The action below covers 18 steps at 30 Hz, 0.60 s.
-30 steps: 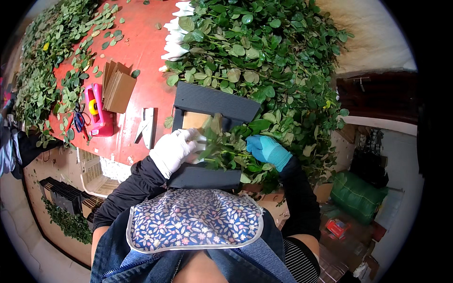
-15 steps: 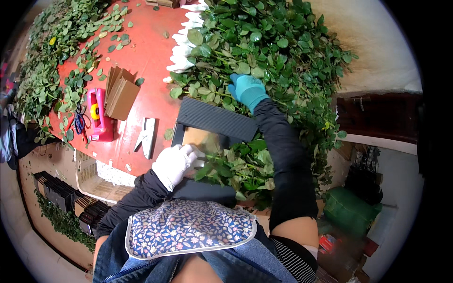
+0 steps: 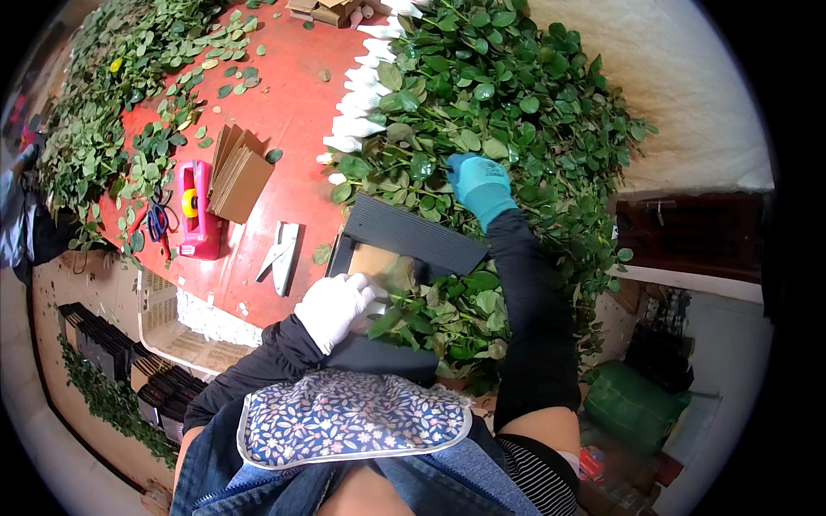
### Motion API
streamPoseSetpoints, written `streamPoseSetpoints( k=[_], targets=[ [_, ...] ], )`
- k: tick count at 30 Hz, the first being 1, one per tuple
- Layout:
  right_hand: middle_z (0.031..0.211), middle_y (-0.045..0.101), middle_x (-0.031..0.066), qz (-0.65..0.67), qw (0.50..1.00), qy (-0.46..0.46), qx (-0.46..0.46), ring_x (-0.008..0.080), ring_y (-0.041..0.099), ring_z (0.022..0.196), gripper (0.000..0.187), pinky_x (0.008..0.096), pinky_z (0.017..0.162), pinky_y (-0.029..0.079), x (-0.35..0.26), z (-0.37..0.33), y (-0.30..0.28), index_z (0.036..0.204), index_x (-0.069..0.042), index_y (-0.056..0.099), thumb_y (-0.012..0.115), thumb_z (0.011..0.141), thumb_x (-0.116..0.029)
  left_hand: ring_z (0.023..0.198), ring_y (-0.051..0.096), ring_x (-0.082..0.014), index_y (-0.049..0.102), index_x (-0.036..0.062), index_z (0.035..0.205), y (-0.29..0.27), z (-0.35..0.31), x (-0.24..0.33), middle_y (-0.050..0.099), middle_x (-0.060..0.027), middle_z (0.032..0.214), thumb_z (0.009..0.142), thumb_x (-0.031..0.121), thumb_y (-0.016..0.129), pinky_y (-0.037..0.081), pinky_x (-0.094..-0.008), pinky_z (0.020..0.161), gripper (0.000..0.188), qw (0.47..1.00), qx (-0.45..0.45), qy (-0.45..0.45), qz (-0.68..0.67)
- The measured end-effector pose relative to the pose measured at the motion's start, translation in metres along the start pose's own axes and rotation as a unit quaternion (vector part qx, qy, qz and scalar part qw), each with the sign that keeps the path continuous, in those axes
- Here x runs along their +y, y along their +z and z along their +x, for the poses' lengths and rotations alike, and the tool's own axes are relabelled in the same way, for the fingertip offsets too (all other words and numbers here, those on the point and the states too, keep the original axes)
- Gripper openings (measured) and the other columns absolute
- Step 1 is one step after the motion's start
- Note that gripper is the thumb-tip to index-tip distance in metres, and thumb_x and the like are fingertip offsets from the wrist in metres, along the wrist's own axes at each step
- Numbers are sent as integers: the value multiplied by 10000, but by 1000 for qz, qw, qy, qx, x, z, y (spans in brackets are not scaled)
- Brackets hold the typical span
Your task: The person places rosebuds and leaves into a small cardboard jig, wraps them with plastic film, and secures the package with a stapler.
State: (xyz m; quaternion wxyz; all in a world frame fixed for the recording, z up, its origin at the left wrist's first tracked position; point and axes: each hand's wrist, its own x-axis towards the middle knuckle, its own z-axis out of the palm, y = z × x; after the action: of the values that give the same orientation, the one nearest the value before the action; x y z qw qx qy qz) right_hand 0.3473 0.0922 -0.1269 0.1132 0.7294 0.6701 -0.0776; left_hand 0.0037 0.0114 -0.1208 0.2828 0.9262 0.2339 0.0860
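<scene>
My left hand (image 3: 334,311), in a white glove, is closed at the left end of a leafy bunch of stems (image 3: 456,318). Something whitish shows by its fingertips, too blurred to name. That bunch lies over a black ribbed cardboard box (image 3: 417,234) with brown card (image 3: 370,260) inside it. My right hand (image 3: 482,187), in a teal glove, reaches into a big pile of leafy flower stems (image 3: 516,112). Its fingers are curled among the leaves, and what they grip is hidden. White-sleeved flower heads (image 3: 361,101) line the pile's left side.
On the red table (image 3: 297,103) lie a white stapler-like tool (image 3: 280,260), a pink tape dispenser (image 3: 198,224), scissors (image 3: 157,219) and folded brown cardboard (image 3: 241,181). Loose leaves (image 3: 95,129) cover the far left. A plastic crate (image 3: 159,318) stands below the table edge.
The whole view has shifted, so the table and pile sit slightly further right and lower. Both hands keep nearly the same places against the box and the pile.
</scene>
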Motion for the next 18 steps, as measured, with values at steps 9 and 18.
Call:
streamPoseSetpoints(
  k=[9,18],
  targets=[
    [1062,677,193,47,997,63,17,412,649,963,299,512,772,516,-9,-32,-66,1156,-73,605,593,934,-273,948,628,-291,607,113,1126,5,-1,-3,604,-83,1074,760,200,736,535,-390,774,398,999,-33,-13,27],
    [1127,629,148,384,736,49,555,246,600,985,303,401,901,458,85,-171,-221,1207,20,584,529,983,-177,942,654,-304,638,100,1130,11,1,-5,629,-106,1073,736,130,726,548,-381,799,405,994,-66,-70,-46]
  ],
)
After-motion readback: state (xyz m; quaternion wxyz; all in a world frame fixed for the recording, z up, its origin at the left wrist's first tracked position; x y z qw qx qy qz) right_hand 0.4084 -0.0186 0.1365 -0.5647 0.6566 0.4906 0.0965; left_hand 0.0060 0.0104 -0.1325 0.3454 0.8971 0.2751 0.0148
